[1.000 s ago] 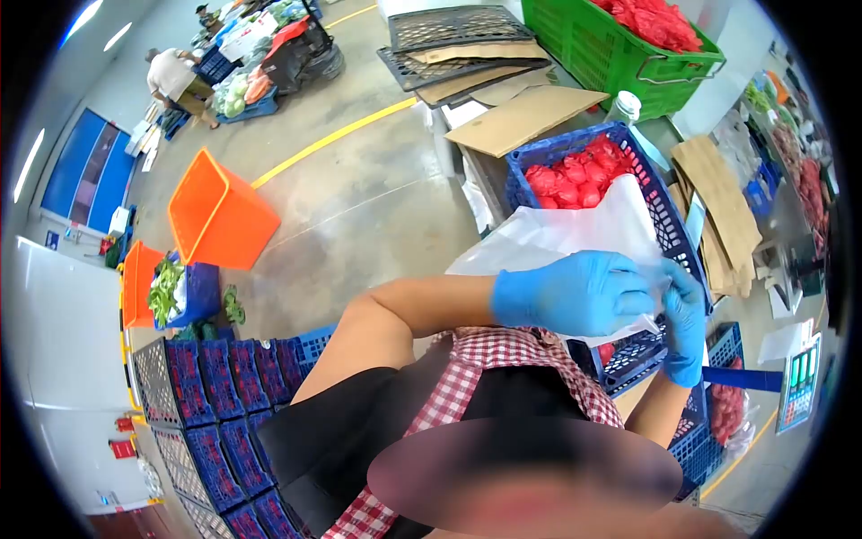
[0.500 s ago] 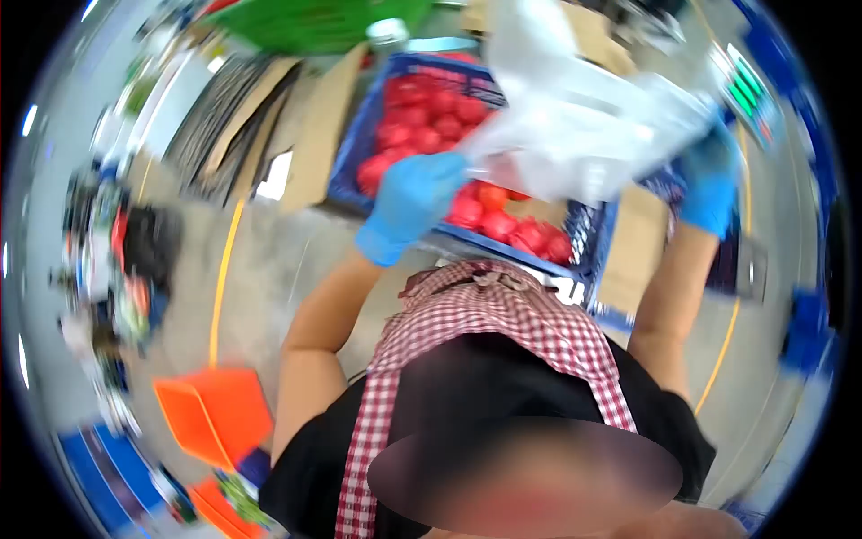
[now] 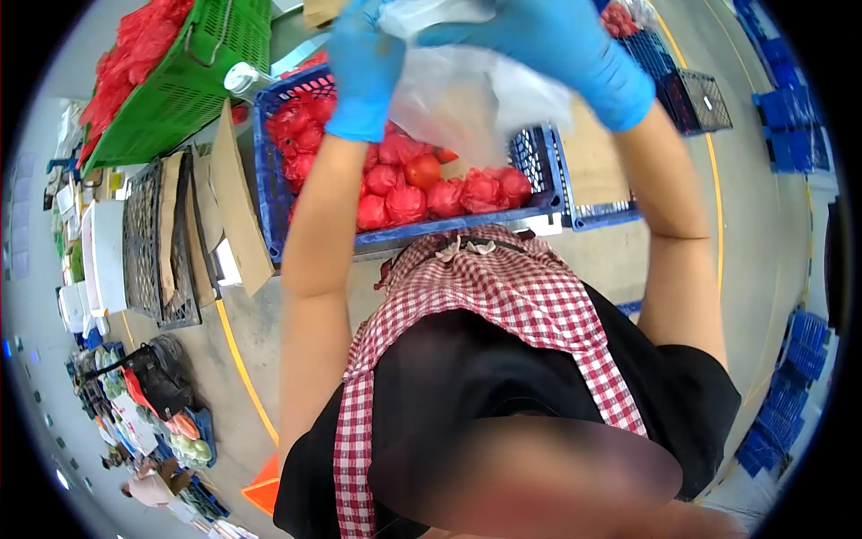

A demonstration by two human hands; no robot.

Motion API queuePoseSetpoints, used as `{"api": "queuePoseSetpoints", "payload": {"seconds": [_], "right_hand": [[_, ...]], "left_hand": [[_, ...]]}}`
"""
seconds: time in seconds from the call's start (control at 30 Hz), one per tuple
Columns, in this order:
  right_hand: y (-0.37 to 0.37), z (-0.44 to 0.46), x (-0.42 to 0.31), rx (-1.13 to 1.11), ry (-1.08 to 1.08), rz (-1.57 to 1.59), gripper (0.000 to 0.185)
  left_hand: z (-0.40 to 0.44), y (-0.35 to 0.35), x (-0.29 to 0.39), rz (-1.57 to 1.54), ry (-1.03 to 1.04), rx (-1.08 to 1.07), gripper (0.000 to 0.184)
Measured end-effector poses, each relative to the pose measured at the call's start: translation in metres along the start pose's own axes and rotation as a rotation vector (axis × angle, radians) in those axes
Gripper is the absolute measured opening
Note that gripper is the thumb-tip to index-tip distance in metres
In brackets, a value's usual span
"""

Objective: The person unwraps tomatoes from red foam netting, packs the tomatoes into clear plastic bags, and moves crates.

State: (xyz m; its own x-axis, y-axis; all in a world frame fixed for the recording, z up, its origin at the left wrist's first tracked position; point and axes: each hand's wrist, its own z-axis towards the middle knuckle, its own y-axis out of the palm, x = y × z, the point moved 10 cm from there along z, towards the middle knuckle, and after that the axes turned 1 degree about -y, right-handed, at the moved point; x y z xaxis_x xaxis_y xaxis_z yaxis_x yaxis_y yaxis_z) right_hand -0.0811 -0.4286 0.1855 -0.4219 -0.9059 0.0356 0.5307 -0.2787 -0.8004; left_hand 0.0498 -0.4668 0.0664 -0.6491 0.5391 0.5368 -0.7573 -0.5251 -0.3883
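A translucent plastic bag (image 3: 480, 94) hangs above a blue crate (image 3: 262, 193), with both of my gloved hands at its upper part. My left hand (image 3: 366, 67) is closed on the bag's left side, its fingertips partly cut off by the top of the view. My right hand (image 3: 557, 54) reaches across from the right, fingers pointing left and gripping the bag's upper edge. Below, the crate holds several round red fruits in thin red wrapping (image 3: 406, 204). An unwrapped orange-red fruit (image 3: 423, 171) lies among them. What the bag contains, if anything, cannot be made out.
A green crate (image 3: 180, 94) with red wrapping (image 3: 135, 63) stands at the upper left. Cardboard flaps (image 3: 235, 211) and a dark folded crate (image 3: 146, 238) are left of the blue crate. Another blue crate with cardboard (image 3: 593, 171) adjoins it on the right. A black crate (image 3: 700, 101) sits farther right.
My hands have come closer together and moved farther from my body, the right one swinging leftward with the bag. The view has turned, showing more of the green crate.
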Motion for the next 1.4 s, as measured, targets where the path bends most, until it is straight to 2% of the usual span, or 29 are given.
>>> {"api": "queuePoseSetpoints", "payload": {"seconds": [0.03, 0.07, 0.13, 0.17, 0.2, 0.23, 0.3, 0.37, 0.4, 0.47, 0.5, 0.57, 0.63, 0.67, 0.7, 0.77, 0.83, 0.87, 0.9, 0.93, 1.03, 1.07, 1.17, 1.2, 1.23, 1.27, 1.3, 1.37, 1.4], "right_hand": [[0.007, -0.004, 0.020, -0.085, 0.015, -0.158, 0.028], [0.010, -0.011, 0.043, -0.053, -0.014, -0.220, 0.027], [-0.001, -0.025, 0.104, 0.027, 0.321, -0.394, 0.022], [-0.030, -0.029, 0.096, 0.268, 0.170, -0.327, 0.029], [-0.052, -0.056, 0.132, 0.728, 0.004, 0.112, 0.032], [-0.072, -0.053, 0.118, 0.697, 0.061, -0.125, 0.026], [-0.066, -0.070, 0.164, 0.786, 0.548, 0.495, 0.024], [-0.048, -0.086, 0.181, 0.683, 0.779, 0.497, 0.025], [-0.038, -0.099, 0.189, 0.623, 0.895, 0.499, 0.025], [-0.056, -0.110, 0.191, 0.646, 0.782, 0.275, 0.028], [-0.063, -0.110, 0.190, 0.656, 0.724, 0.165, 0.029], [-0.064, -0.123, 0.197, 0.606, 0.860, 0.115, 0.030], [-0.045, -0.158, 0.223, 0.589, 0.964, 0.174, 0.031], [-0.028, -0.177, 0.239, 0.569, 0.946, 0.280, 0.031], [-0.023, -0.169, 0.217, 0.467, 1.043, 0.185, 0.032], [-0.003, -0.172, 0.211, 0.430, 1.059, 0.230, 0.033], [-0.005, -0.144, 0.176, 0.287, 0.784, -0.059, 0.034], [0.006, -0.143, 0.173, 0.113, 0.902, -0.005, 0.034], [0.016, -0.143, 0.169, 0.086, 0.852, 0.101, 0.036], [0.027, -0.137, 0.157, -0.068, 0.983, 0.301, 0.037], [0.047, -0.140, 0.147, 0.024, 1.056, 0.677, 0.035], [0.046, -0.139, 0.142, 0.018, 1.077, 0.693, 0.034], [0.043, -0.133, 0.115, 0.061, 1.138, 0.742, 0.033], [0.041, -0.121, 0.093, 0.118, 1.222, 0.878, 0.037], [0.026, -0.090, 0.068, -0.014, 0.913, 0.708, 0.036], [0.034, -0.089, 0.062, 0.009, 0.855, 0.653, 0.032], [0.043, -0.088, 0.058, 0.033, 0.793, 0.599, 0.029], [0.042, -0.081, 0.045, 0.000, 0.933, 0.871, 0.027], [0.043, -0.079, 0.038, -0.020, 1.006, 1.001, 0.027]], "left_hand": [[0.015, -0.014, 0.022, 0.254, 0.120, 0.047, 0.042], [0.025, -0.021, 0.032, 0.131, 0.138, 0.094, 0.038], [0.040, -0.034, 0.047, -0.109, 0.174, 0.195, 0.057], [0.043, -0.040, 0.057, -0.047, 0.216, 0.261, 0.055], [0.048, -0.041, 0.072, 0.021, 0.258, 0.331, 0.054], [0.049, -0.048, 0.083, 0.090, 0.301, 0.400, 0.052], [0.049, -0.046, 0.093, 0.199, 0.401, 0.345, 0.050], [0.042, -0.022, 0.066, 0.206, 0.479, 0.193, 0.050], [0.041, -0.003, 0.030, 0.211, 0.217, 0.058, 0.046], [0.003, 0.011, -0.075, -0.060, -0.289, 0.206, 0.037], [-0.016, 0.022, -0.070, -0.127, -0.361, -0.168, 0.044], [-0.101, 0.073, -0.102, -0.091, -0.670, -0.591, 0.068], [-0.161, 0.116, -0.067, -0.042, -0.304, -0.765, 0.075], [-0.185, 0.126, -0.054, 0.218, -0.214, -0.881, 0.078], [-0.206, 0.135, -0.047, 0.481, -0.116, -0.986, 0.081], [-0.224, 0.154, -0.070, 0.472, -0.229, -1.039, 0.081], [-0.221, 0.164, -0.080, 0.485, -0.235, -1.077, 0.079], [-0.219, 0.167, -0.085, 0.469, -0.276, -1.133, 0.078], [-0.208, 0.163, -0.082, 0.452, -0.319, -1.188, 0.078], [-0.204, 0.162, -0.084, 0.435, -0.362, -1.240, 0.077], [-0.186, 0.144, -0.097, -0.048, -0.454, -0.890, 0.073], [-0.192, 0.131, -0.101, -0.477, -0.837, -0.685, 0.070], [-0.149, 0.086, -0.011, -1.142, -0.977, -0.818, 0.068], [-0.134, 0.079, 0.017, -1.236, -0.863, -0.849, 0.069], [-0.124, 0.076, 0.046, -1.325, -0.750, -0.869, 0.070], [-0.114, 0.071, 0.072, -1.409, -0.631, -0.882, 0.071], [-0.103, 0.067, 0.082, -1.401, -0.622, -0.813, 0.073], [-0.090, 0.063, 0.087, -1.382, -0.609, -0.671, 0.075], [-0.088, 0.055, 0.079, -1.495, -0.587, -0.562, 0.078]]}}
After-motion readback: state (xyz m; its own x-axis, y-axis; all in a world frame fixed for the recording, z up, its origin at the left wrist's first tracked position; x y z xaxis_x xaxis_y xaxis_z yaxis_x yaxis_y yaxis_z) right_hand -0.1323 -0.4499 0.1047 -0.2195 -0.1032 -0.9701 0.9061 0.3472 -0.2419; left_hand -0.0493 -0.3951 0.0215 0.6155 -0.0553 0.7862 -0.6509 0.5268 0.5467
